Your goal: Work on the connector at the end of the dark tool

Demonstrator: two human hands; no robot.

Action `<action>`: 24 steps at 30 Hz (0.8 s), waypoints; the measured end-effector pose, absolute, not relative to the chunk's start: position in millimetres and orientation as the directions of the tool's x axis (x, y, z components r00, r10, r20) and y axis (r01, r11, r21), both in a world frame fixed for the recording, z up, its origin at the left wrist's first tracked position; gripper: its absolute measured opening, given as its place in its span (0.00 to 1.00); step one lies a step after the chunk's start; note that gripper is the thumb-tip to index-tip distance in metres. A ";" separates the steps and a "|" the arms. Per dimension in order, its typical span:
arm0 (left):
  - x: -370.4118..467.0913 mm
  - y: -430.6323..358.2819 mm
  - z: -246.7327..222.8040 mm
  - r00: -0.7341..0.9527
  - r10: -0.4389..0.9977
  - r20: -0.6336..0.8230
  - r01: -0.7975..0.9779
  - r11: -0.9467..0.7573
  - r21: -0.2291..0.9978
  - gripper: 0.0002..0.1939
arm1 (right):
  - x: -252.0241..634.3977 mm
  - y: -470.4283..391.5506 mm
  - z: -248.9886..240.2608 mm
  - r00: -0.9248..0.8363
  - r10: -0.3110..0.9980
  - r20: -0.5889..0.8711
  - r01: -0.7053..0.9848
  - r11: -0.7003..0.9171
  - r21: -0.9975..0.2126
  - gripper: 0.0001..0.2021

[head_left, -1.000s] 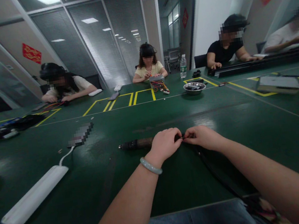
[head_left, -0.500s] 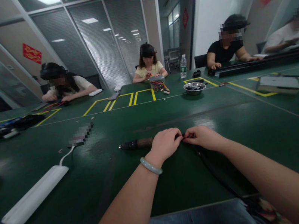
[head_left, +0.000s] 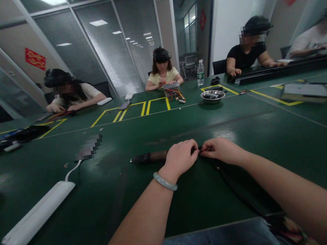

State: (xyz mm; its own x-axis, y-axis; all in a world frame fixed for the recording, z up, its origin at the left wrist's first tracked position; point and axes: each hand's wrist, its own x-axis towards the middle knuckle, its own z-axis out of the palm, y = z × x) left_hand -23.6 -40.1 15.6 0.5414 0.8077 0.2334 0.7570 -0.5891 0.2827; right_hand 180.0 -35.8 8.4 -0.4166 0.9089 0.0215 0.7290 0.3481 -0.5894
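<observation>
A dark, stick-shaped electric screwdriver [head_left: 156, 157] with a brown grip and metal tip lies across the green table, its tip toward the left. My left hand [head_left: 181, 155] is closed over its rear part, hiding that end; a pale green bangle circles the wrist. Close beside it, my right hand [head_left: 220, 149] pinches the black cable [head_left: 234, 188] near the tool's tail, fingertips almost touching those of my left hand. From there the cable curves down to the table's near edge. The exact joint between tool and cable is hidden by my fingers.
Left of my arms lie a white power strip [head_left: 40, 214] and a blurred-out phone [head_left: 88, 147]. Farther off are a metal bowl [head_left: 213, 97] of dark parts, a water bottle [head_left: 200, 72], a wire bundle [head_left: 174, 94] and a grey box [head_left: 304, 92]. Several people sit across the table.
My hands, the screwdriver and the cable show almost no movement. At the far right, the person in white has shifted a little.
</observation>
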 end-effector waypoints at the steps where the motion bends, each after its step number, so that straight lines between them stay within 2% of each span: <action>1: -23.7 -39.9 14.9 0.543 0.806 0.237 0.753 -0.592 0.288 0.07 | 180.2 -35.8 8.4 -0.416 0.909 0.024 0.732 0.351 -0.584 0.10; 13: -23.9 -40.6 18.3 0.548 0.807 0.218 0.751 -0.590 0.298 0.06 | 181.0 -34.9 7.9 -0.414 0.910 0.034 0.733 0.356 -0.580 0.09; 20: -23.2 -38.6 14.4 0.561 0.782 0.272 0.748 -0.619 0.240 0.06 | 180.6 -34.4 5.8 -0.425 0.905 0.035 0.719 0.361 -0.594 0.09; 24: -23.1 -40.0 16.5 0.554 0.796 0.244 0.753 -0.604 0.260 0.07 | 181.2 -33.4 4.4 -0.417 0.908 0.029 0.725 0.352 -0.593 0.09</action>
